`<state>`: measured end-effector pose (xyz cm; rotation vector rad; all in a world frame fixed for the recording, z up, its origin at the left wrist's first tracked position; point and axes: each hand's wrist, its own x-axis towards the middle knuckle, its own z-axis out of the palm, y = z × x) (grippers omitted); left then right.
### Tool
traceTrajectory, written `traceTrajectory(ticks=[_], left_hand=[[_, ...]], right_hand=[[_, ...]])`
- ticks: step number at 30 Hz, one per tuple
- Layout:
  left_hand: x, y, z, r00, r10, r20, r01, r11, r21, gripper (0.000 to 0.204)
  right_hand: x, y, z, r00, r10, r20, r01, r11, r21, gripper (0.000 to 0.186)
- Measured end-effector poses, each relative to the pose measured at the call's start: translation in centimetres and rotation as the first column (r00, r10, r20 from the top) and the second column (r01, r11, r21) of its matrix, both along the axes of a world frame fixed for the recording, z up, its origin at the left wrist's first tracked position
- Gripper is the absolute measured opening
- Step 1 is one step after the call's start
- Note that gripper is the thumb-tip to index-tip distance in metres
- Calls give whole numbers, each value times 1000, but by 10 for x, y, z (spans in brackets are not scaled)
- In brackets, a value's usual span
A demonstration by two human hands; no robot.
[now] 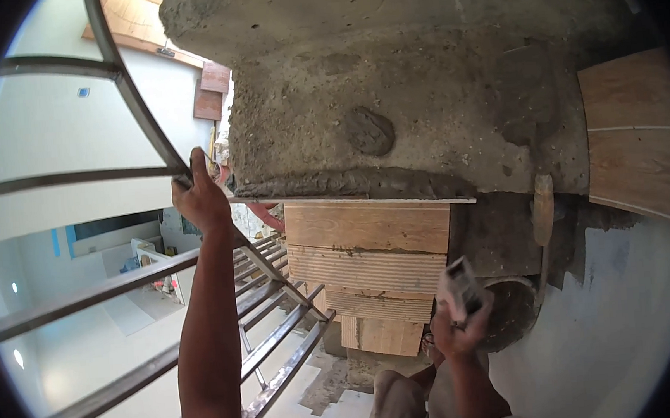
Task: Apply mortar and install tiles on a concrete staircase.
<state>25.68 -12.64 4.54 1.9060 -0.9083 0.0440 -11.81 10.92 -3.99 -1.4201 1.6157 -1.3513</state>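
My left hand (203, 193) is closed round the upright bar of a metal railing (146, 117), beside the left end of the step. Down on the right, my right hand (461, 326) grips a small grey rectangular tool (462, 284), smeared with mortar; its exact kind is unclear. A ridge of wet mortar (349, 182) runs along the front of the rough concrete step (290, 119), behind the pale edge of a thin tile (373, 199). One round lump of mortar (370, 131) sits on the step. To its right lies a wooden-handled tool (543, 210), its far end mortar-coated.
Wood-look tiles (367, 230) cover the lower steps, some ridged. A dark round bucket (511, 313) stands beside my right hand. More wood-look tiles (632, 126) lie at the far right. The railing's bars cross the left side above a lower room with a pale floor (120, 364).
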Motion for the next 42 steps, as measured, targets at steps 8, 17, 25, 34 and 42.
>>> traceTrajectory(ticks=[8, 17, 25, 34, 42], left_hand=[[-2, -2, -7, 999, 16, 33, -17, 1000, 8, 45], [15, -3, -12, 998, 54, -24, -53, 998, 42, 48], [22, -5, -11, 996, 78, -32, -76, 995, 64, 48], [14, -6, -12, 997, 73, -37, -70, 994, 87, 43], [18, -8, -10, 996, 90, -22, -88, 993, 82, 44]], right_hand=[[85, -94, -52, 976, -143, 162, 167, 975, -144, 27], [93, -130, -64, 907, -409, 103, 419, 901, -113, 36], [93, -132, -71, 911, -370, 180, 391, 915, -99, 27], [82, -136, -79, 920, -346, 184, 379, 905, -194, 48], [85, -140, -83, 928, -318, 197, 359, 903, -237, 48]])
